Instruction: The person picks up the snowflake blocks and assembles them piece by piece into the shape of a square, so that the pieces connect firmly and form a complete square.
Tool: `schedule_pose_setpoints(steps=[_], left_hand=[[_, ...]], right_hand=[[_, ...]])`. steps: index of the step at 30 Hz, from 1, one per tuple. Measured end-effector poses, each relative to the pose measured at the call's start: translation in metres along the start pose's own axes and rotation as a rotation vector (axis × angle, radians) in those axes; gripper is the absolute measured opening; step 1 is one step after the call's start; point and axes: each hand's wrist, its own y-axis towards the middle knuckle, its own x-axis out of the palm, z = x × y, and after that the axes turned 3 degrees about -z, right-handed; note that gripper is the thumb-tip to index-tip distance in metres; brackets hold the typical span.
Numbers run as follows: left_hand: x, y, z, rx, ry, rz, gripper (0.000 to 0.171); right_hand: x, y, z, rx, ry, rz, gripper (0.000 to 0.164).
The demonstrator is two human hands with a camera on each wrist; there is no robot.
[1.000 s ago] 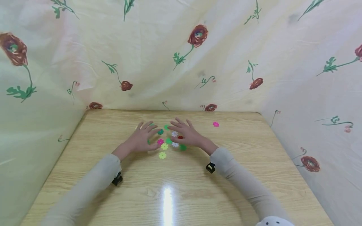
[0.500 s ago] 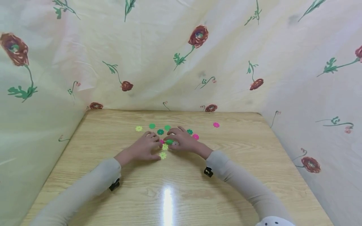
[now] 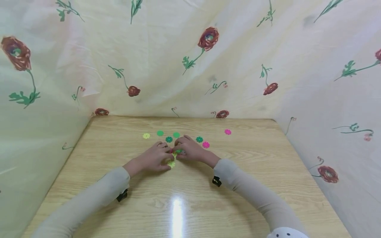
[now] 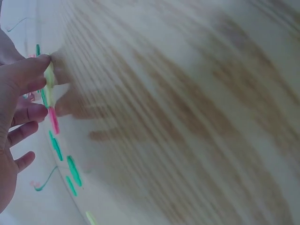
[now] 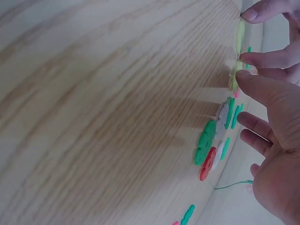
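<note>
Flower-shaped plastic discs lie flat together near the table's far side. My left hand [image 3: 154, 158] is at their left; its thumb and index finger span the nearer yellow flower disc [image 3: 171, 164], fingertips at opposite edges. From the right comes my right hand [image 3: 190, 149], its thumb touching the second yellow flower disc [image 5: 234, 80]; its index fingertip is hidden. A pink disc [image 4: 54, 121] lies by the left index finger. Green [image 5: 205, 142], white [image 5: 222, 121] and red [image 5: 207, 164] discs sit beneath or beside my right hand, mostly covered in the head view.
Beyond the hands lie green [image 3: 160, 133], dark green [image 3: 169, 139] and yellow [image 3: 146, 136] discs. Farther right are a dark green disc [image 3: 199, 139] and two pink ones [image 3: 206, 144]. Flowered cloth [image 3: 166, 82] walls the wooden table [image 3: 143, 205] at the back and sides.
Both hands were spread above the discs; they have come down and closer together. My left thumb has moved nearer, beside the front yellow disc. The uncovered discs lie where they were.
</note>
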Motion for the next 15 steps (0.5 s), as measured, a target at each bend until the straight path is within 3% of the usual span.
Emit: schedule_pose_setpoints(steps=[7,15], left_hand=[[-0.0073,0.0027,-0.0028,-0.011,-0.051,-0.052,0.03],[-0.011,0.0028,-0.0097,-0.126,-0.247,-0.156,0.027]], right_hand=[[-0.0006,0.0012,0.0005,-0.002,0.007,-0.003,0.027],[0.0005,0.0024,0.0001,0.001,0.007,-0.006,0.028]])
